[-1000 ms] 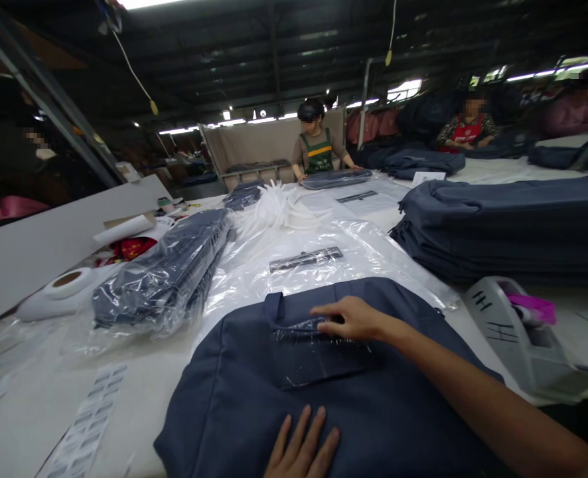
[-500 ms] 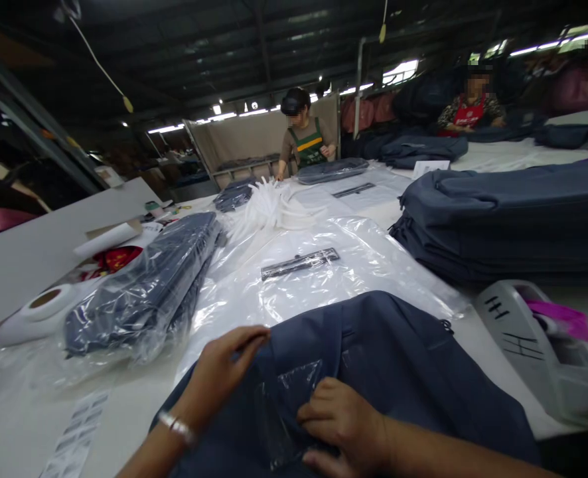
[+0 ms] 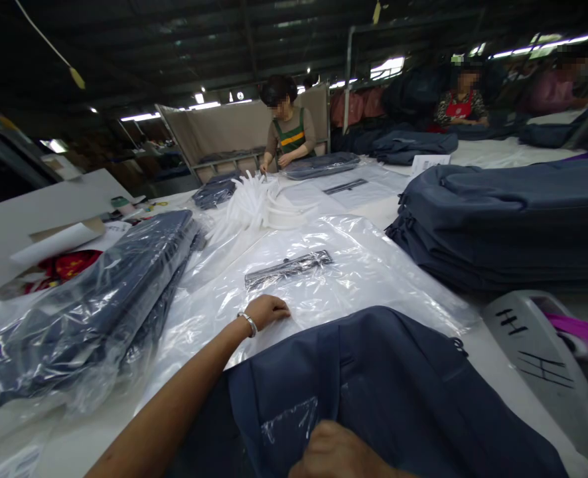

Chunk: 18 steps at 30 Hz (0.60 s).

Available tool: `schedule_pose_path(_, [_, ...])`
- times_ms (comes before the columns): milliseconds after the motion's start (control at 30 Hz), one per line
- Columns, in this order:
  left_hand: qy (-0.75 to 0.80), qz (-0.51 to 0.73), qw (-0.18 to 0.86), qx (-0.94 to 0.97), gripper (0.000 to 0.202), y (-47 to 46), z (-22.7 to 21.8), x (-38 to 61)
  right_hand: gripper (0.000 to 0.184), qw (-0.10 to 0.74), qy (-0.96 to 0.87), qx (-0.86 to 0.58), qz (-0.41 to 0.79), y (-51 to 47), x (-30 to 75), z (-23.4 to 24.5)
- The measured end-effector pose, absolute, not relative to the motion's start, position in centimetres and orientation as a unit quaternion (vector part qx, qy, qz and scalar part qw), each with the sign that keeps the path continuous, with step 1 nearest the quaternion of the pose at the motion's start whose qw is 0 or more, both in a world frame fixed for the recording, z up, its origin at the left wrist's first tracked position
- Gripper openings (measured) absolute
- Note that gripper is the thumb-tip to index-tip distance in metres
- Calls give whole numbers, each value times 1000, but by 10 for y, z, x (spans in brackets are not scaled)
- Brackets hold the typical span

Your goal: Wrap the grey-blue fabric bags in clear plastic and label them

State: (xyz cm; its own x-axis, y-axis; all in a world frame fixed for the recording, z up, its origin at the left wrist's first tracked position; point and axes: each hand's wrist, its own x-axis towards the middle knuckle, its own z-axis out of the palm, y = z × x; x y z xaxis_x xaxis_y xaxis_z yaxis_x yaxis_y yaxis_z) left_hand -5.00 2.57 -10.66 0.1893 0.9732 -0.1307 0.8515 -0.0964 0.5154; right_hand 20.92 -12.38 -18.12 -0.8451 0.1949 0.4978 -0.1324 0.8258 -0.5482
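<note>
Far over on the left, a wrapped bag (image 3: 119,285) lies glinting under clear plastic. Moving along, here's the left hand (image 3: 267,313), just past the near bag's far edge, fingers bent in close to the thumb, down by the clear sheets (image 3: 364,265); can't tell whether a fold is pinched. Now the near bag (image 3: 393,378) itself, in the middle of the bench (image 3: 488,372): soft, I'd say, fairly light, smooth, apt to slump, hardly fragile, with the strap (image 3: 330,372) the surest hold. Dark blue, creased, round-shouldered, a clear patch (image 3: 289,421) catching the light. The right hand (image 3: 334,455) is on its near side, curled almost to a fist; no telling whether cloth is gripped. Further right, a stack (image 3: 513,226) of dark blue bags; nearer, a grey holder (image 3: 527,352).
</note>
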Motion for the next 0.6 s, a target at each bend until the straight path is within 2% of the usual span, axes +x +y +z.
schedule_pose_path(133, [660,202,212,692,45,31,-98,-63,29,321,-897,3,305,-99,220,-117])
schedule_pose_path(200, [669,234,191,679,49,32,-94,-65,36,343,-887,-78,300,-72,226,-76])
schedule_pose_path(233, [671,248,177,676,49,31,-92,-65,34,347,-881,-147,285,-54,226,-59])
schedule_pose_path(300, [672,267,148,675,49,30,-87,-64,34,364,-883,-216,201,-12,219,-41])
schedule_pose_path(367, [669,273,125,680,48,29,-82,-61,54,335,-897,-265,114,31,204,-43])
schedule_pose_path(433, [664,261,110,692,45,26,-77,-56,80,276,-907,-315,48,70,187,-57])
schedule_pose_path(467, [660,250,102,701,41,24,-75,-54,86,239,-911,-336,22,86,181,-66])
schedule_pose_path(533, [650,226,91,720,40,14,-71,-53,83,174,-913,-370,-13,113,179,-79])
schedule_pose_path(600, [652,190,60,731,47,-1,-68,-58,66,137,-911,-389,-30,131,193,-85])
